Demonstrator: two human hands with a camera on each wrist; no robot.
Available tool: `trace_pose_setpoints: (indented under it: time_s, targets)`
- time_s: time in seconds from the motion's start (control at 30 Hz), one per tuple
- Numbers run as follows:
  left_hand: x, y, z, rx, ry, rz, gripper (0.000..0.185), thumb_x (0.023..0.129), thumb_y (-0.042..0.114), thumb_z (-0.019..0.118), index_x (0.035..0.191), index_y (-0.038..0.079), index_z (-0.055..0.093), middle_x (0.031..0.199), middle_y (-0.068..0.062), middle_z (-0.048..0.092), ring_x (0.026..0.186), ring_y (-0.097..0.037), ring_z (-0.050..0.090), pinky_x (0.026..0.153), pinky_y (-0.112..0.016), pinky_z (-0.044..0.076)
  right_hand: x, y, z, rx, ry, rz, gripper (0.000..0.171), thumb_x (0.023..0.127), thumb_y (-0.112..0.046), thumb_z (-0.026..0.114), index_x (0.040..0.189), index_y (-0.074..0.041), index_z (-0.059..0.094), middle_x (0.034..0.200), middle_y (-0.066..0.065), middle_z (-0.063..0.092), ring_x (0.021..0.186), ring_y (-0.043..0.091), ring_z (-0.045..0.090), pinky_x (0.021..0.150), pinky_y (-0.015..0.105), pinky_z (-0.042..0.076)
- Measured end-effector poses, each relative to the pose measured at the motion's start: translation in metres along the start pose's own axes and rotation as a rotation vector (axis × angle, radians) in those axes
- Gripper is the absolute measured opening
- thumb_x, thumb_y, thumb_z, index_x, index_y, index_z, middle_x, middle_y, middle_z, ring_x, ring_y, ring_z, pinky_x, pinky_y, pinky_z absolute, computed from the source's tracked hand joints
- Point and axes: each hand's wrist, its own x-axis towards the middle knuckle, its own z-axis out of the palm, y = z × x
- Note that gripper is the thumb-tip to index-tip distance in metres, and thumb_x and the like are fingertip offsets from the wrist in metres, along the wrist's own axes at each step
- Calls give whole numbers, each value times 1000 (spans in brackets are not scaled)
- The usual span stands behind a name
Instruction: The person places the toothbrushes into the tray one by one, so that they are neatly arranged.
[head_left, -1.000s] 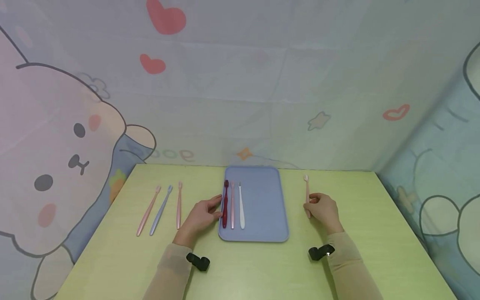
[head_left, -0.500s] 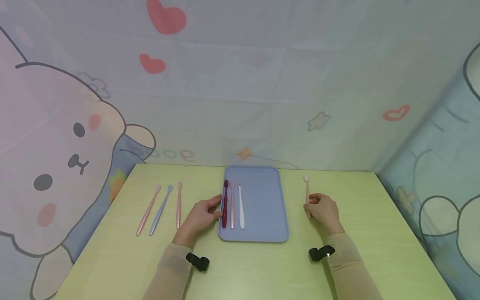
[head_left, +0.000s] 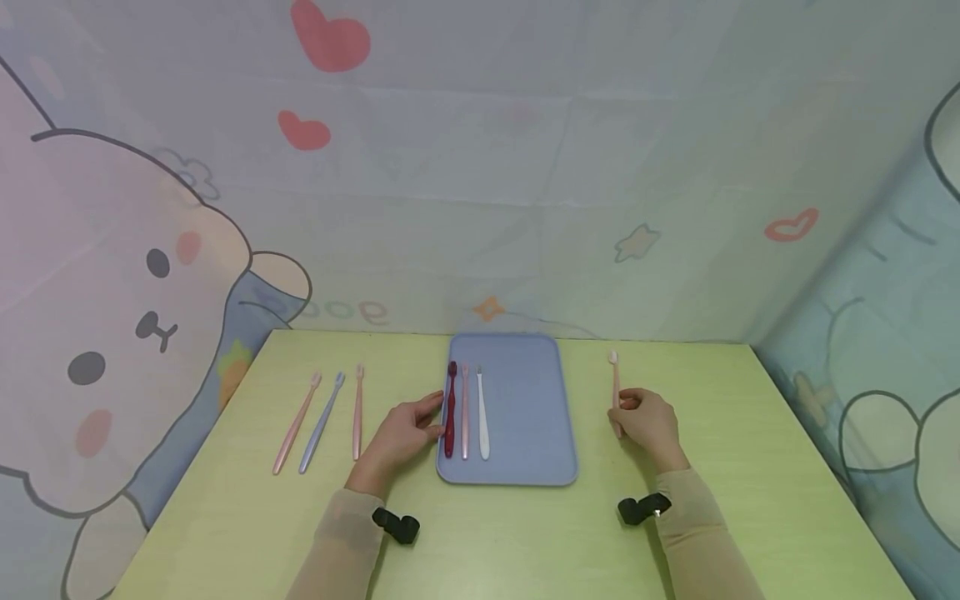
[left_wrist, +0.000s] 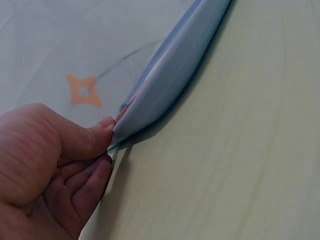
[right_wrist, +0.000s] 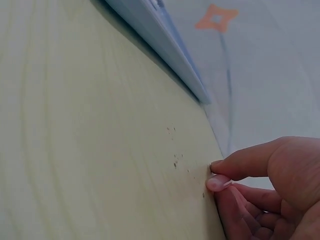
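Observation:
A blue tray (head_left: pixel 517 417) lies on the table, with a dark red toothbrush (head_left: pixel 450 412), a pink toothbrush (head_left: pixel 465 417) and a white toothbrush (head_left: pixel 483 417) side by side along its left part. My left hand (head_left: pixel 405 429) is at the tray's left edge. In the left wrist view its thumb (left_wrist: pixel 95 137) lies on the rim and the curled fingers are just below, pinching the edge. To the right of the tray, my right hand (head_left: pixel 648 421) pinches another pink toothbrush (head_left: pixel 615 375) by its handle, bristle end pointing away. The right wrist view shows the handle end (right_wrist: pixel 218 183) between thumb and fingers.
Left of the tray lie a pink toothbrush (head_left: pixel 296 425), a blue toothbrush (head_left: pixel 322 423) and a second pink toothbrush (head_left: pixel 357 412). A printed cloth (head_left: pixel 480 167) hangs behind the far edge of the pale green table (head_left: pixel 510 542).

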Motion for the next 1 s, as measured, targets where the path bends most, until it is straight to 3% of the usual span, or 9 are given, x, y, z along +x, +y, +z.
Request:
trace_pose_setpoints:
  time_s: [0.57, 1.0]
  targets:
    - [-1, 0, 1, -9, 12, -3, 58, 97, -1, 73, 152, -2, 56, 161, -10, 52, 142, -30, 55, 118, -40, 45, 0, 4, 2, 37, -2, 28, 49, 89, -20, 72, 132, 3, 70, 110, 13, 75, 97, 29, 67, 75, 32, 50]
    - [0, 1, 1, -14, 9, -7, 58, 97, 0, 72, 153, -1, 55, 161, -10, 51, 143, -30, 54, 118, -40, 45, 0, 2, -3, 22, -26, -3, 49, 90, -18, 71, 132, 6, 69, 112, 16, 76, 96, 29, 69, 71, 29, 51]
